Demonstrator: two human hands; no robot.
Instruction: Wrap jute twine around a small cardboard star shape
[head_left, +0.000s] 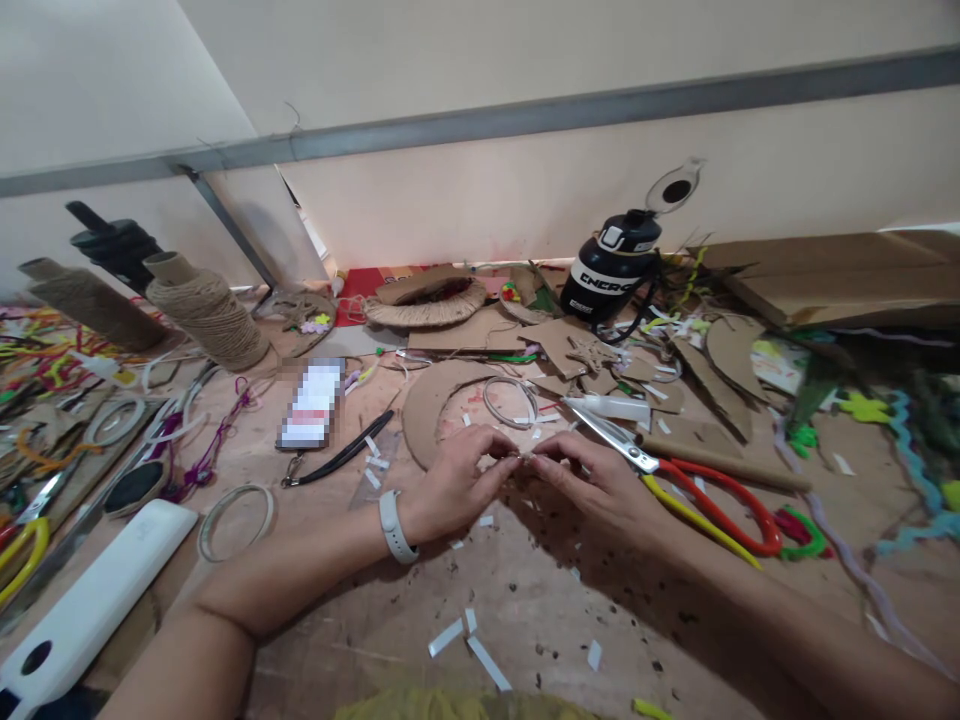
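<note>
My left hand (469,475) and my right hand (600,480) meet over the middle of the table, fingertips pinched close together. Between them is something tiny that I cannot make out. Just beyond my left hand lies a curved cardboard ring (427,410), partly covered by the fingers. A roll of thin pale tape or cord (510,402) rests on the cardboard behind the hands. Right of my right hand are large scissors (720,505) with red handles, blades pointing away to the left. A white band circles my left wrist.
Twine cones (206,310) stand at the left, near a phone (311,405) and a long white device (97,610). A black bottle (615,260) with its lid up stands at the back among cardboard scraps (562,345). White paper strips (487,662) litter the front.
</note>
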